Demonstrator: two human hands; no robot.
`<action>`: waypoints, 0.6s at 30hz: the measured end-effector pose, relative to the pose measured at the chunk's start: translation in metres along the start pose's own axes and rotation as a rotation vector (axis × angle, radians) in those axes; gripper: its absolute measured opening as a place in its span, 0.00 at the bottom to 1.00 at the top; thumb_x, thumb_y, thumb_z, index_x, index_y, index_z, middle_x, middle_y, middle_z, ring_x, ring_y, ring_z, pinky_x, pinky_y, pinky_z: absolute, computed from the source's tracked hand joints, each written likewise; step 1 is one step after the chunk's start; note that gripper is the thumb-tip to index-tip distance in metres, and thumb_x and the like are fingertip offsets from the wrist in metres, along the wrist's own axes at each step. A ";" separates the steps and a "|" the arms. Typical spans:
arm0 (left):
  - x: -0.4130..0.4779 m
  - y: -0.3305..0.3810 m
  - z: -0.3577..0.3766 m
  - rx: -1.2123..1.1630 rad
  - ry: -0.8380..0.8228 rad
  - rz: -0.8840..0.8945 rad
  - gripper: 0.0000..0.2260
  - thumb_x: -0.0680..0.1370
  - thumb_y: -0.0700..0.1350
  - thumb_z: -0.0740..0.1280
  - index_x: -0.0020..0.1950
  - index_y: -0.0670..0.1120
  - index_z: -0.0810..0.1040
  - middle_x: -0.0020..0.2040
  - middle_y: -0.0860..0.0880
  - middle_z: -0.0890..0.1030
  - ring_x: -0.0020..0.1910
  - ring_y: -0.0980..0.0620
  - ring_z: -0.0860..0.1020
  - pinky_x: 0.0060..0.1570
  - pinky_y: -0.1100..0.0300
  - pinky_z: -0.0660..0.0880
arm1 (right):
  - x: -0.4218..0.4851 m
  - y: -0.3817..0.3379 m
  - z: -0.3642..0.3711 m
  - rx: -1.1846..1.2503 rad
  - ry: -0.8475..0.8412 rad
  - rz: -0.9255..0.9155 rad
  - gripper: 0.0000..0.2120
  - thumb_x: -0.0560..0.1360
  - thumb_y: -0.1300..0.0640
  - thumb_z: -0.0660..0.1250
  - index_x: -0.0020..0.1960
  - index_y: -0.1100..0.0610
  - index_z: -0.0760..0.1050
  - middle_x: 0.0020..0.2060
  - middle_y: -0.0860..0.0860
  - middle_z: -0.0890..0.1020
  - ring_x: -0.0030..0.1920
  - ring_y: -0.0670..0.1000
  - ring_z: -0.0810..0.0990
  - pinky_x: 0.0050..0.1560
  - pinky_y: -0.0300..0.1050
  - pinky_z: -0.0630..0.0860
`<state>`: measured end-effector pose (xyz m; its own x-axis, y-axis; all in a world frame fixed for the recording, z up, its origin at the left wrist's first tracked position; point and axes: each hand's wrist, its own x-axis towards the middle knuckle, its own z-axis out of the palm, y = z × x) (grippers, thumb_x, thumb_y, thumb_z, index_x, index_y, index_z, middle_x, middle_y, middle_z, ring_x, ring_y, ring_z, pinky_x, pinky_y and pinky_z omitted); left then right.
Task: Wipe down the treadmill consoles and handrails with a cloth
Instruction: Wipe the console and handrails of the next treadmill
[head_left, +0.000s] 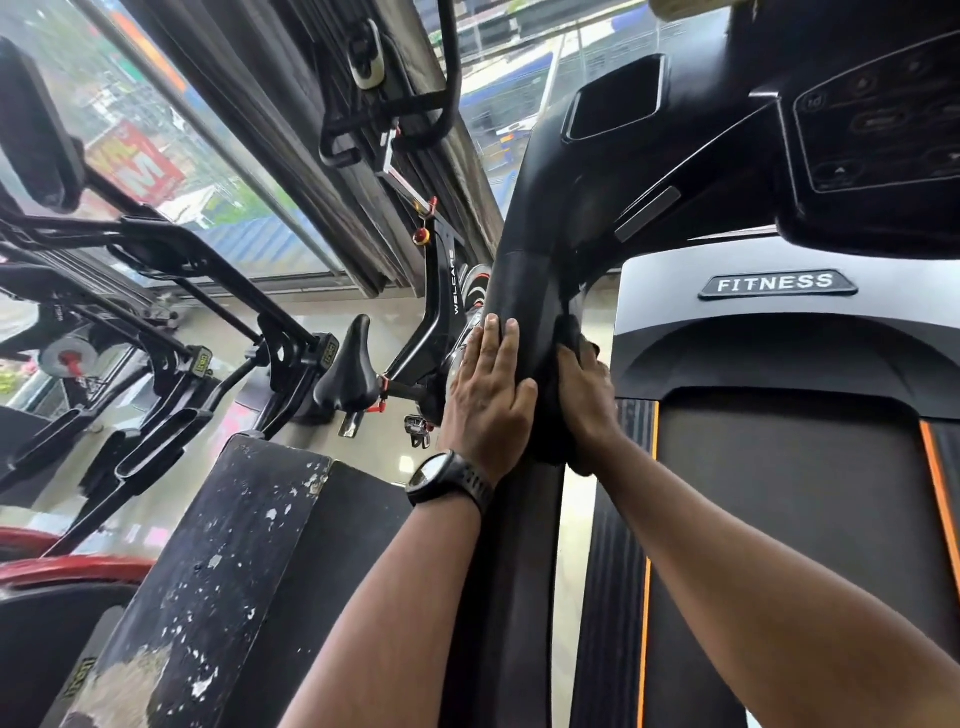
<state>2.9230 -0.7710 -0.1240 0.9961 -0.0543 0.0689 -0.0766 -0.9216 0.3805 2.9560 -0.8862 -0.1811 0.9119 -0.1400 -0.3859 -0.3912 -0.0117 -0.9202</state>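
Note:
The treadmill's black left handrail (519, 291) runs from the bottom middle up to the console (878, 119) at the top right. My left hand (485, 395), with a black watch on the wrist, lies flat with straight fingers against the rail's outer side. My right hand (587, 395) grips a dark cloth (556, 415) bunched against the rail's inner side, directly opposite the left hand. Most of the cloth is hidden between hand and rail.
The treadmill belt (779, 519) with orange edge stripes and a FITNESS badge (776, 284) lies to the right. A spin bike (410, 322) stands left of the rail by the window. A scuffed black box (218, 571) and other gym machines (156, 312) fill the left.

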 end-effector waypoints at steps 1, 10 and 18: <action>0.001 0.000 -0.001 0.002 0.000 0.003 0.33 0.76 0.55 0.51 0.82 0.51 0.53 0.83 0.50 0.49 0.81 0.55 0.45 0.79 0.48 0.49 | -0.007 0.001 0.001 0.004 0.018 -0.059 0.23 0.83 0.44 0.56 0.78 0.42 0.65 0.71 0.56 0.72 0.70 0.59 0.71 0.71 0.59 0.67; 0.000 0.004 -0.002 0.002 -0.011 0.001 0.32 0.78 0.52 0.53 0.82 0.49 0.53 0.83 0.49 0.49 0.81 0.55 0.45 0.79 0.51 0.48 | 0.005 0.007 0.003 0.018 0.048 -0.011 0.22 0.83 0.44 0.56 0.76 0.47 0.63 0.72 0.54 0.70 0.69 0.61 0.72 0.69 0.62 0.69; -0.002 0.008 -0.006 -0.016 -0.006 -0.015 0.32 0.77 0.51 0.54 0.82 0.50 0.54 0.83 0.50 0.50 0.81 0.55 0.46 0.79 0.54 0.47 | 0.005 -0.001 0.002 -0.023 0.114 -0.169 0.22 0.84 0.48 0.58 0.78 0.50 0.66 0.76 0.52 0.66 0.73 0.54 0.68 0.71 0.54 0.65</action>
<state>2.9198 -0.7757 -0.1162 0.9974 -0.0431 0.0580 -0.0626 -0.9160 0.3963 2.9613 -0.8848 -0.1821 0.9455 -0.2450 -0.2147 -0.2374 -0.0670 -0.9691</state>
